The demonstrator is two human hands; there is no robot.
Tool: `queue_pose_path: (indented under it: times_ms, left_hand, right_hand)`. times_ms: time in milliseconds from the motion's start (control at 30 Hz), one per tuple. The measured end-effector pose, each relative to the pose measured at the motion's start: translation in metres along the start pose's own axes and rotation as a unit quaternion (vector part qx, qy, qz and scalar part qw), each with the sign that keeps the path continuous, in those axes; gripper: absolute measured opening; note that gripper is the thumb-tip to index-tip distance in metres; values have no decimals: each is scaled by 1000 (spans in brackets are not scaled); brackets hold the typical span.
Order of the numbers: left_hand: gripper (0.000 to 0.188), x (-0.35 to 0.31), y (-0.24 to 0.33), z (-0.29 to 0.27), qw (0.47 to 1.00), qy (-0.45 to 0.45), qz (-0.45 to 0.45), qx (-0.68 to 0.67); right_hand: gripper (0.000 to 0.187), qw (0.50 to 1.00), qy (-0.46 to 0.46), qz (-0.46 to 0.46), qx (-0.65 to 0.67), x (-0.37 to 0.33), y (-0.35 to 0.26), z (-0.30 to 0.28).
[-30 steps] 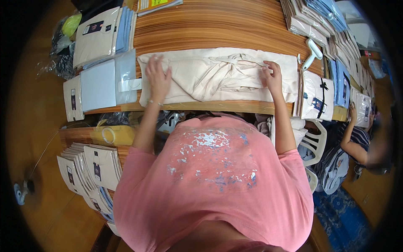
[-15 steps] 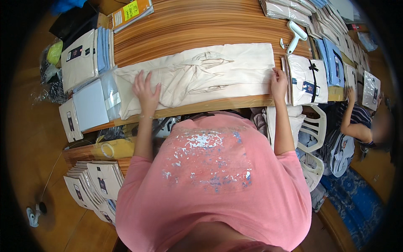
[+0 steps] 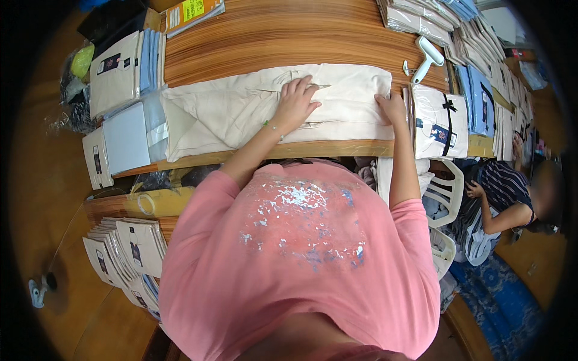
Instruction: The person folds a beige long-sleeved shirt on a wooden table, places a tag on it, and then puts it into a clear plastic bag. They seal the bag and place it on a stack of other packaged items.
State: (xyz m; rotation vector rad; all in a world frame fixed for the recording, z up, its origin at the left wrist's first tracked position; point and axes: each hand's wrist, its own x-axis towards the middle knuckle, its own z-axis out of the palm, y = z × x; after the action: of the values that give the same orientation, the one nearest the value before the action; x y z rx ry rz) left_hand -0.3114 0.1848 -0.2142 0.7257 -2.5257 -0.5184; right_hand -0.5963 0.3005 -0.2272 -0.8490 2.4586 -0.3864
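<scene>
A cream garment [image 3: 223, 114] lies spread flat along the near edge of the wooden table [image 3: 289, 36]. My left hand [image 3: 296, 102] rests palm down on the middle of it, fingers spread over a bunched, folded part. My right hand [image 3: 392, 108] presses on the garment's right end, close to a packaged white shirt [image 3: 439, 120]. Neither hand holds anything.
Packaged folded shirts [image 3: 117, 69] lie stacked at the table's left, with more stacks [image 3: 475, 36] at the right and far right. A white lint roller [image 3: 426, 57] lies by the garment's far right corner. More packages [image 3: 123, 259] sit low on the left. Another person [image 3: 512, 192] sits at the right beside a white plastic chair [image 3: 448, 192].
My left hand has moved from the garment's left end to its middle. The left part of the garment now lies smoother. My right hand stayed at the right end.
</scene>
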Motion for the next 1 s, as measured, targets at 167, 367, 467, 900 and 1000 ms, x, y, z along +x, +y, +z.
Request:
queue_pose_path:
  times_ms: [167,367,467,900,1000]
  left_hand:
    - [44,10,23,-31,940,9,-79,-331]
    - [57,10,21,-16,490,-96,-379,-779]
    - [53,-1,11,7,667,-65,-319,-670]
    - [98,-40,99,55,991,-53,-126,-6]
    - [92,-41,91,68,990,-12,-138,17]
  right_hand:
    - [41,958,-120,-85,246,-11,-7,-20]
    - [50,827,-399,-180,353,-76,-103,-56]
    - [49,861,-351,-155,333,-66,-97,-50]
    - [68,717,-16,-661,-219,14,-88,-1]
    - [70,621,-37,-741,-254,43,-91,7]
